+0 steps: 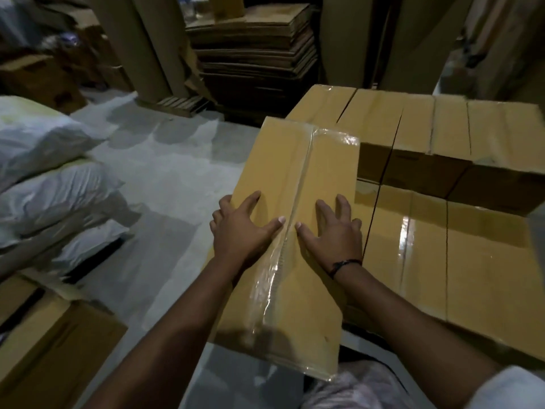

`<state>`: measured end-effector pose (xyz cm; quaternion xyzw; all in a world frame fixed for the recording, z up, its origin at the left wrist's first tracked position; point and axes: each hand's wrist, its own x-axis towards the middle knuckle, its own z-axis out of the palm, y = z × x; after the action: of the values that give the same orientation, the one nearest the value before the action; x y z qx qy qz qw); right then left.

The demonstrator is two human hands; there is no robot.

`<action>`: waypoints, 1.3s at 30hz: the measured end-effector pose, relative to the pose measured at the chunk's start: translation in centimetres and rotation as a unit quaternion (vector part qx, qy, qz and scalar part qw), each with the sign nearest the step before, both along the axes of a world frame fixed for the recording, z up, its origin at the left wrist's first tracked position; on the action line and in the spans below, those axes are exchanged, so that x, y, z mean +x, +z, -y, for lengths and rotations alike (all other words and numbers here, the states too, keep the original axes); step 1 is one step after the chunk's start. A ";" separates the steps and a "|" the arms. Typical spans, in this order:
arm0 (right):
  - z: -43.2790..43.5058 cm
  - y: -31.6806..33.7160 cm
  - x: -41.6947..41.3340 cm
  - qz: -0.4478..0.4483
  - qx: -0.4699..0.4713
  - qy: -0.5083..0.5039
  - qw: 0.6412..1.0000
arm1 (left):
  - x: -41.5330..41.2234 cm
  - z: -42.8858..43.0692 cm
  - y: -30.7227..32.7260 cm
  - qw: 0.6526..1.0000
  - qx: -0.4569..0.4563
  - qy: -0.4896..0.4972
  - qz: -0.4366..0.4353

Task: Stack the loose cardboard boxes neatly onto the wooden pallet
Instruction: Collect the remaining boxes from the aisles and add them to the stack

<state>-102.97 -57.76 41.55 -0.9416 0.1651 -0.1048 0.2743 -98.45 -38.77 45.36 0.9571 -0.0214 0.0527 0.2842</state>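
Box point(280, 163) beside stacked boxes point(448, 128); sacks point(44, 137) left

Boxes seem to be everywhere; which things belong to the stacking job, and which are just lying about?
In the job: taped box under the left hand and right hand, both resting on its top; stacked boxes beside it.
Lying about: white sacks; pile of flattened cardboard; open carton at lower left.

The left hand point(241, 231) and right hand point(333, 236) rest flat on a cardboard box point(283, 160), one each side of its tape seam point(298, 190). Stacked boxes point(413, 128) stand just beside it
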 end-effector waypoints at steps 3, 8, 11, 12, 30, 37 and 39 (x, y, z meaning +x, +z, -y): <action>-0.9 -0.3 4.8 -0.008 -0.003 -0.017 1.000 | 5.5 -0.8 -0.4 1.000 0.004 -0.013 -0.001; -1.1 -1.7 13.5 -0.024 -0.006 -0.046 0.999 | 14.8 -0.7 -2.4 0.999 0.009 -0.031 -0.025; -1.0 -1.8 18.0 -0.038 -0.010 -0.051 0.998 | 19.6 -0.6 -3.1 0.998 0.012 -0.038 -0.042; -0.9 -1.8 19.5 -0.041 -0.012 -0.048 0.998 | 21.2 -0.5 -3.2 0.998 0.010 -0.039 -0.049; -3.6 -11.1 34.6 -0.271 0.107 -0.113 0.950 | 42.3 -5.8 -14.7 0.909 0.105 -0.276 -0.296; -10.5 -14.4 30.4 -0.295 0.079 -0.139 0.942 | 41.1 -12.7 -19.7 0.848 0.130 -0.391 -0.333; -11.7 -14.8 28.9 -0.288 0.107 -0.167 0.937 | 40.8 -13.8 -20.0 0.838 0.129 -0.417 -0.327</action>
<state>-74.09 -46.11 26.80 -0.8553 0.4021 0.1452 0.2928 -57.62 -24.94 25.39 0.8470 -0.3314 -0.3901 0.1434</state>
